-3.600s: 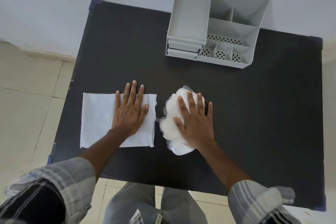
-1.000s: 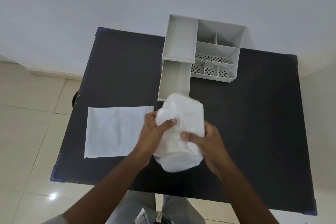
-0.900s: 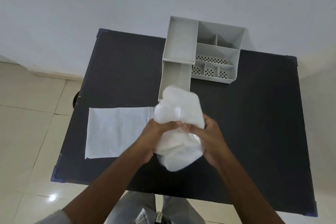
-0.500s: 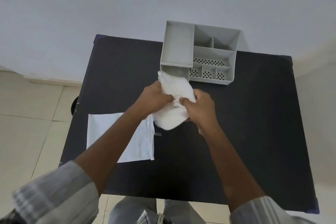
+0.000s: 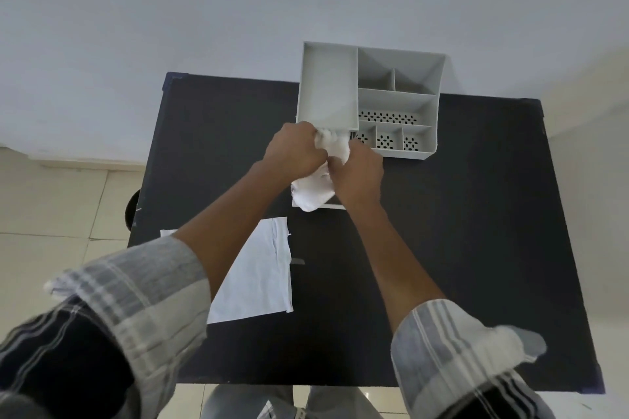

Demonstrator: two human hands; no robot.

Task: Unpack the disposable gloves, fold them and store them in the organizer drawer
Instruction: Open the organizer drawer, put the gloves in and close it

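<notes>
A grey plastic organizer (image 5: 398, 102) stands at the far edge of the black table (image 5: 476, 231). Its pulled-out drawer (image 5: 335, 206) shows only as a thin front edge below my hands. A crumpled white bundle of disposable gloves (image 5: 315, 194) lies over the drawer. My left hand (image 5: 296, 151) and my right hand (image 5: 357, 172) both grip the bundle from the sides and press it down into the drawer. The upper end of the bundle reaches the organizer's front under the top tray. Most of the drawer is hidden by my hands and the gloves.
A flat white empty packet (image 5: 258, 275) lies on the table's left half, partly under my left forearm. The organizer has several open compartments on its right side. Beyond the table's left edge is tiled floor (image 5: 61, 207); a white wall rises behind.
Both hands have carried the glove bundle away from me, from above the table's middle to the open drawer, and now push it down there. The packet has not moved.
</notes>
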